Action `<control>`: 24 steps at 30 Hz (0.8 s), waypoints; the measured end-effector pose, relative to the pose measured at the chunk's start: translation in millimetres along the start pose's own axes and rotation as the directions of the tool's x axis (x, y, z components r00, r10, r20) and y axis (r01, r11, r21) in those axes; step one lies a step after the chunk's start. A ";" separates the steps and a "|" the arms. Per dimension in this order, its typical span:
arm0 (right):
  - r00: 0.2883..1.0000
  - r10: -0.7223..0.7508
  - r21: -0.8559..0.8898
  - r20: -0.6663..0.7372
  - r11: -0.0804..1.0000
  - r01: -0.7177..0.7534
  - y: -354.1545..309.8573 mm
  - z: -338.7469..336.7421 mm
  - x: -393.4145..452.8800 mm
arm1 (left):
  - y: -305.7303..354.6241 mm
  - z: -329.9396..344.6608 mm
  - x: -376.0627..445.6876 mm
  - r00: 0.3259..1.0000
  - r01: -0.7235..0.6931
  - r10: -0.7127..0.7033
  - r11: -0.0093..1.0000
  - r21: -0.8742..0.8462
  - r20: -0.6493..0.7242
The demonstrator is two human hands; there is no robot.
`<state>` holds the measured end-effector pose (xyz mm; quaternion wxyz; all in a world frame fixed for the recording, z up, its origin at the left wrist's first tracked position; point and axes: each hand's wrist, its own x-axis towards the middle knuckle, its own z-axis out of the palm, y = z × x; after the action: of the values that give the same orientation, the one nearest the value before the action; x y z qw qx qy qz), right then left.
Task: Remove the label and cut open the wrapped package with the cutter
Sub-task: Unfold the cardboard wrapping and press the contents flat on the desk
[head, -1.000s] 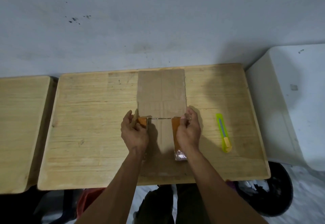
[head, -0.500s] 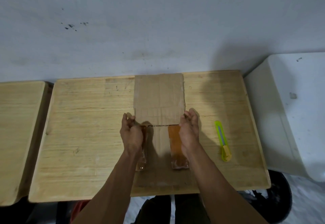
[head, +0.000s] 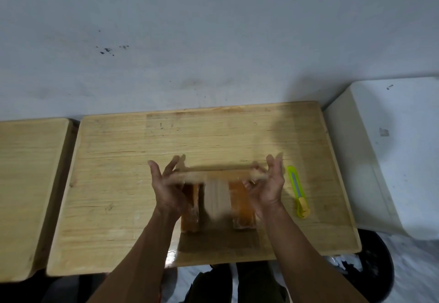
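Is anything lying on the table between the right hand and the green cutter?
Nothing visible does. The cutter lies flat on bare table just beyond the right hand. But both that hand and the left hand are busy holding up the blurred package.

A light wooden table (head: 133, 183) against a wall. A yellow-green cutter (head: 298, 192) lies flat near the table's right edge, lengthwise front to back.

A tan cardboard package (head: 217, 193) banded with glossy orange tape (blurred), on a pale, grained wooden table (head: 123, 164); right of the package, a lime-green cutter (head: 298, 192) with yellow end.
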<state>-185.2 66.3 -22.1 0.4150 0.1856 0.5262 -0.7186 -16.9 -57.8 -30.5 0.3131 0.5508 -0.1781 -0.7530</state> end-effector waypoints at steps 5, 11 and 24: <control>0.991 -0.064 -0.216 0.122 0.972 0.089 -0.8 -12.0 1.8 | 12.7 -4.8 -14.1 0.996 0.075 -0.081 0.986 0.147 0.038; 0.934 -0.023 -0.674 0.356 0.686 0.274 2.2 -19.4 -13.2 | 15.3 -4.0 -31.9 0.984 -0.128 0.031 0.805 0.579 0.174; 0.864 0.024 -0.851 0.503 0.186 0.491 7.7 -42.1 -14.9 | -10.4 -12.0 -33.5 0.952 -0.244 0.259 0.318 0.916 0.164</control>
<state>-177.5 109.9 -32.1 0.4187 -0.3514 0.7773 -0.3115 -1.9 -26.9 -16.8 0.0621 0.6008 -0.6516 -0.4589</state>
